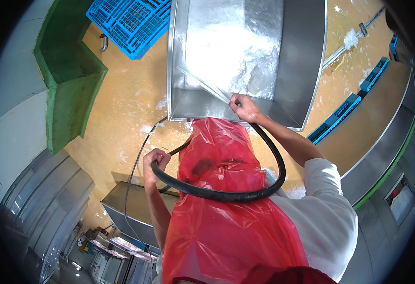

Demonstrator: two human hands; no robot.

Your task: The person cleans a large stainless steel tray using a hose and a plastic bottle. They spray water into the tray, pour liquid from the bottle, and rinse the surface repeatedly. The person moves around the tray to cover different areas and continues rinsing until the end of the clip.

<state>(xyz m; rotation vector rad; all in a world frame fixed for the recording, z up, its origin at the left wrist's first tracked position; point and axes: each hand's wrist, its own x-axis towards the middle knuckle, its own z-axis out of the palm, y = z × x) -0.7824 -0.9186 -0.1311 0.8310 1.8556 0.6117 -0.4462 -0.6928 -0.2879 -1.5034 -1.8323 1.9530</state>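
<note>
My right hand (pixel 243 107) grips the end of a black rubber hose (pixel 228 195) over the near edge of a large stainless-steel tub (pixel 303 64). A fan of water (pixel 207 85) sprays from it towards the tub's left side. Lower left, my left hand (pixel 156 161) is closed around another stretch of the same hose, which loops in front of the red plastic apron (pixel 228 227). Inside the tub, a translucent lump that looks like ice (pixel 259 78) lies at the right of the bottom; glare hides much of the bottom.
A blue plastic pallet (pixel 133 26) lies on the tan floor at upper left, near a green structure (pixel 69 78). Blue crates or pallets (pixel 338 113) line the right side. A metal-sided box (pixel 133 216) stands behind at lower left, and a thin dark cable or hose (pixel 126 198) runs past it.
</note>
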